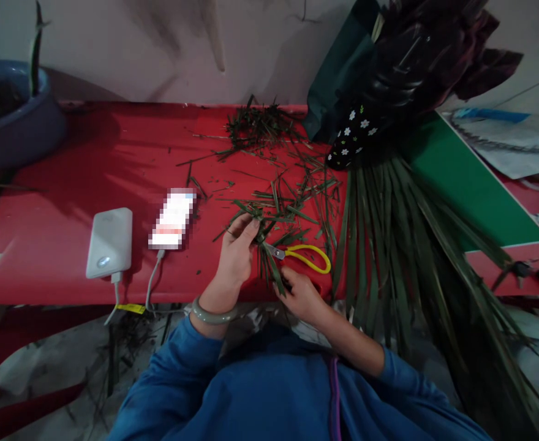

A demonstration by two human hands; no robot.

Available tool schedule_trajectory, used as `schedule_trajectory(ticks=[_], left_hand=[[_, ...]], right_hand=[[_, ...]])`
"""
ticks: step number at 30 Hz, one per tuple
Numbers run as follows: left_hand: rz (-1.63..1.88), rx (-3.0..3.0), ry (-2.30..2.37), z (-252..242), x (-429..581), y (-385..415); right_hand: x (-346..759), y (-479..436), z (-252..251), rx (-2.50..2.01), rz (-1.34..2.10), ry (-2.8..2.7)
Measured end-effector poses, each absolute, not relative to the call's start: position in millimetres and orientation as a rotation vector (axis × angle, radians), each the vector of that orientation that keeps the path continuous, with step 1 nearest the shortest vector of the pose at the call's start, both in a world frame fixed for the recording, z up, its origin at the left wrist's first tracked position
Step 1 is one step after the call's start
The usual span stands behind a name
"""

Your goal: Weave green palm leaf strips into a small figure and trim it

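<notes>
A small bundle of green leaf strips, partly woven (261, 231), is pinched between the thumb and fingers of my left hand (238, 248). Loose strip ends hang down from it toward me. My right hand (301, 294) is closed on one of these leaf strips (275, 269), lower and to the right. Just behind my right hand lie scissors with yellow handles (313, 251), their blades partly hidden by the bundle. Cut leaf scraps (297, 205) are scattered on the red table (150, 147) beyond both hands.
A heap of trimmings (260, 125) lies near the wall. Long palm leaves (389, 233) droop over the table's right side, beside a green board (471, 190). To the left are a lit phone (174, 219), a white power bank (109, 242) with a cable, and a blue pot (16, 131).
</notes>
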State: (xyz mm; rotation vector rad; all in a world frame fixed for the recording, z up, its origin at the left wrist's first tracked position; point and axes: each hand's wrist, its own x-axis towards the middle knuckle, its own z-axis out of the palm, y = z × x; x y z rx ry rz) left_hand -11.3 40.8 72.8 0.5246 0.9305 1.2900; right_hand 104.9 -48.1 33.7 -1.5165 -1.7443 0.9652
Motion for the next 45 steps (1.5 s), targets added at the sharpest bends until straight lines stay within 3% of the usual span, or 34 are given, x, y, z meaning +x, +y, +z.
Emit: schedule_trajectory(ticks=[15,27,45], left_hand=[[1.339,0.530,0.797,81,-18,39],[1.203,0.755,0.861,54,-9,22],[1.177,0.789,0.809,53,-2,11]], right_hand=[[111,-48,39,-1.516,1.012,-1.786],[132,-34,73,-1.505,0.502,-1.465],[118,-9,85,-1.421,0.506,-1.525]])
